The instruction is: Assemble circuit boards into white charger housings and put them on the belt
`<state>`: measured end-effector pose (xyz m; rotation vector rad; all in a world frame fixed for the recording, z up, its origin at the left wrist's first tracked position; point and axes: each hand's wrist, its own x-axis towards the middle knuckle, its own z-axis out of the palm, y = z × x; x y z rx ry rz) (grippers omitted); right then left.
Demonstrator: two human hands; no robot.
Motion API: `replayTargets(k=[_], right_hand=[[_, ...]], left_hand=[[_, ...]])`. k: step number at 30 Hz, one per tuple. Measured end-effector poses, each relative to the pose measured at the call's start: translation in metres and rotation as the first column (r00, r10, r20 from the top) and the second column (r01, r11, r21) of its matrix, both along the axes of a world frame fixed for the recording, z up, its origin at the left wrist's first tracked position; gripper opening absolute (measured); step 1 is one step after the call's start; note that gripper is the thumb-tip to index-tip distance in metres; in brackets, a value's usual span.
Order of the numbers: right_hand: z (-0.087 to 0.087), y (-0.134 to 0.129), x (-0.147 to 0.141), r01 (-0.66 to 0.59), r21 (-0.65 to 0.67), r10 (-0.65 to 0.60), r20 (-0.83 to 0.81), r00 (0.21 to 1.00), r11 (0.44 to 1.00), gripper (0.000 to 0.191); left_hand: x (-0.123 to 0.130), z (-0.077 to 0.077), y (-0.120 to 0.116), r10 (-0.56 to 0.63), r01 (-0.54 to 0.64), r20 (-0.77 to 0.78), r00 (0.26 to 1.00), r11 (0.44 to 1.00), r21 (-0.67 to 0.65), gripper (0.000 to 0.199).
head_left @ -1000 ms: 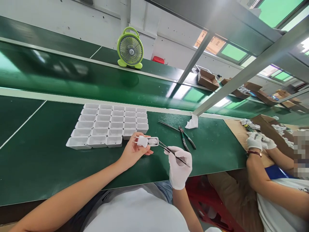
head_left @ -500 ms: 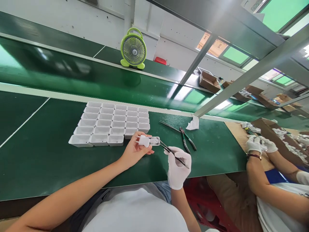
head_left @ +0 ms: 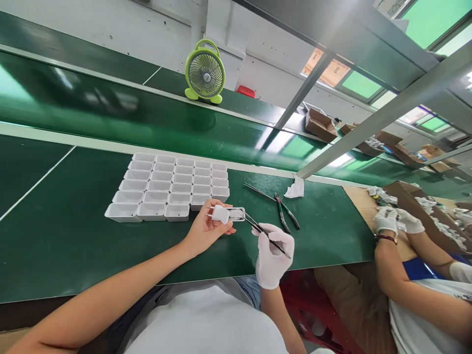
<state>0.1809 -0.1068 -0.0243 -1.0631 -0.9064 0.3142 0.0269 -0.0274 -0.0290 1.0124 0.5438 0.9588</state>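
My bare left hand [head_left: 208, 227] grips a white two-pin plug [head_left: 220, 214] together with a small open white plastic case [head_left: 239, 210]; the plug's pins point left. The case's far end sticks out to the right past my fingers. My right hand [head_left: 273, 254], in a white glove, is closed around dark tweezers [head_left: 262, 230]. Their tips reach into the open end of the case. What the tips touch in there is too small to make out. Rows of white open plastic cases [head_left: 151, 211] stand on the green bench beyond my left hand.
Green-handled pliers [head_left: 285, 212], another pair of tweezers [head_left: 260, 191] and a crumpled white cloth [head_left: 295, 188] lie beyond my right hand. A green fan [head_left: 205, 73] stands on the back shelf. At right, a co-worker's gloved hands [head_left: 398, 220] work near cardboard boxes [head_left: 405, 194].
Almost nothing differs. My right hand with the tweezers has shifted very slightly to the right, and the view has moved a little.
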Motion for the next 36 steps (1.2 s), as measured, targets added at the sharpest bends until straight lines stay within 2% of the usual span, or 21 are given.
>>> replayTargets(k=[7, 18, 28, 32, 36], right_hand=[[0.002, 0.001, 0.0, 0.015, 0.021, -0.015, 0.004, 1.0, 1.0, 0.022], [0.001, 0.001, -0.004, -0.017, -0.025, 0.017, -0.014, 1.0, 1.0, 0.021], [0.006, -0.003, -0.009, -0.104, -0.06, 0.102, -0.026, 0.994, 0.993, 0.023], [0.013, -0.007, -0.007, -0.063, -0.014, 0.063, 0.007, 0.998, 0.998, 0.022], [0.019, -0.011, -0.004, 0.037, 0.076, -0.044, 0.094, 0.995, 0.996, 0.025]], left_hand=[[-0.001, -0.001, -0.001, -0.001, 0.001, 0.006, 1.0, 1.0, 0.005, 0.048], [-0.003, 0.0, -0.001, 0.017, -0.018, 0.014, 1.0, 0.999, 0.043, 0.043], [-0.002, -0.002, -0.004, 0.016, -0.016, 0.001, 1.0, 0.997, 0.077, 0.04], [-0.003, 0.0, -0.005, 0.049, -0.044, -0.031, 0.998, 0.99, 0.132, 0.04], [-0.003, -0.002, -0.005, 0.095, -0.078, -0.083, 0.992, 0.98, 0.18, 0.041]])
